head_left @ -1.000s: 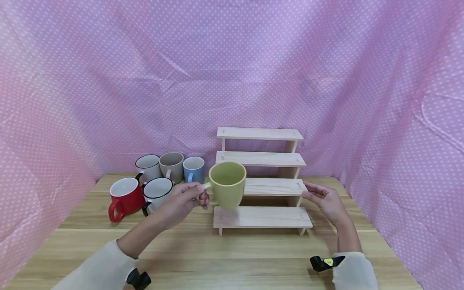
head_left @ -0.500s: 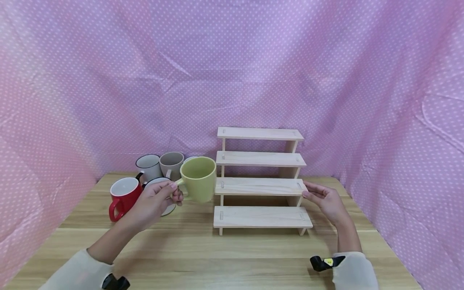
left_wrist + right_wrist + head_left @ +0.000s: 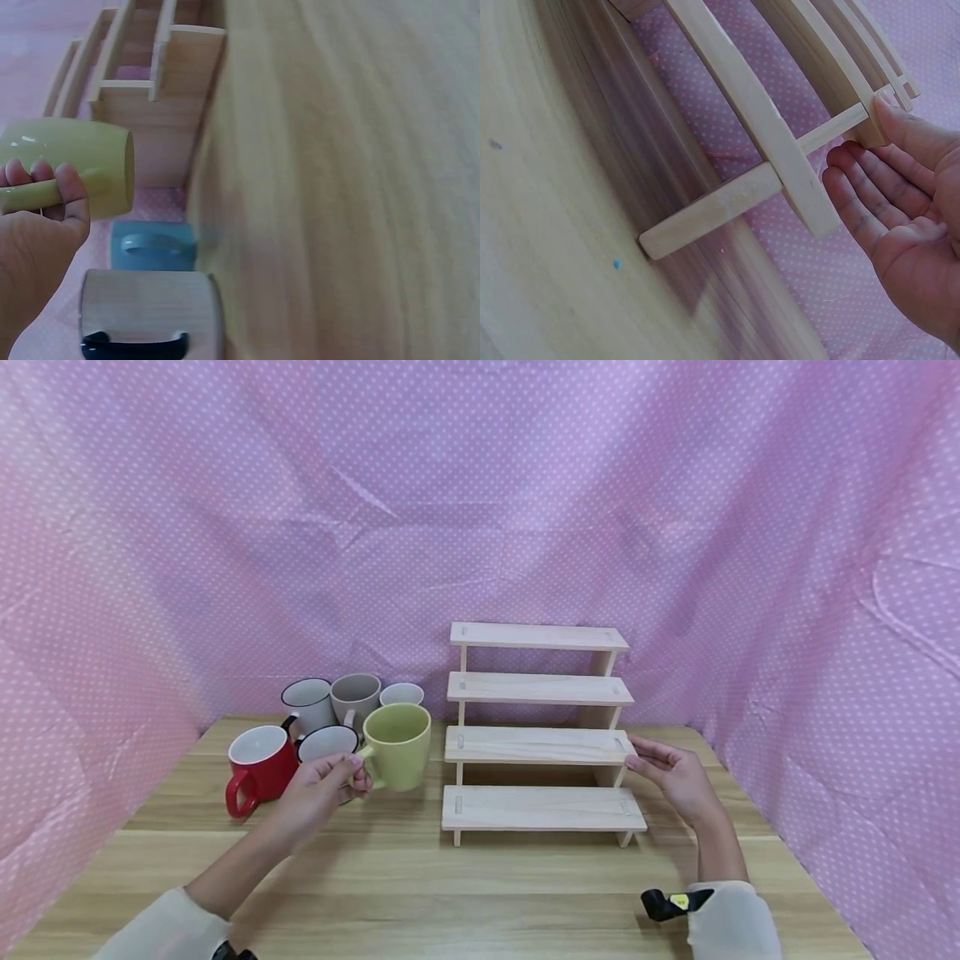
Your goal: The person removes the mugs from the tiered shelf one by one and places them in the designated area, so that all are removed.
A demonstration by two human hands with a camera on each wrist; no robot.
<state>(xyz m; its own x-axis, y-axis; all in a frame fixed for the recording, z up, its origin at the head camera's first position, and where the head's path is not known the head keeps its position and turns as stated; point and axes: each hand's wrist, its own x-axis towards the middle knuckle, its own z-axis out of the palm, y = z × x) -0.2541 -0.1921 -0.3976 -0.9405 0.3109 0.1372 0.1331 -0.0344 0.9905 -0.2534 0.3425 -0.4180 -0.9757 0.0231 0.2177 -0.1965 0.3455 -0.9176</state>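
Observation:
My left hand (image 3: 318,793) pinches the handle of a yellow-green mug (image 3: 399,750), which is upright. In the left wrist view, this mug (image 3: 90,161) hangs above the table, with a blue mug (image 3: 154,246) standing lower down. My right hand (image 3: 672,777) holds the right end of the second-lowest step of a four-step wooden display stand (image 3: 540,806). The right wrist view has the thumb (image 3: 911,131) on top of the board and the other fingers below it.
Behind and left of the held mug stand a red mug (image 3: 264,768), a grey mug (image 3: 356,695), and white mugs with dark rims, one at the back (image 3: 307,703). All stand on a wood-grain table (image 3: 450,902). A pink dotted cloth (image 3: 480,510) hangs behind.
My left hand has carried the yellow-green mug left, away from the front of the stand, and then lower, beside the other mugs. The right hand has stayed on the stand.

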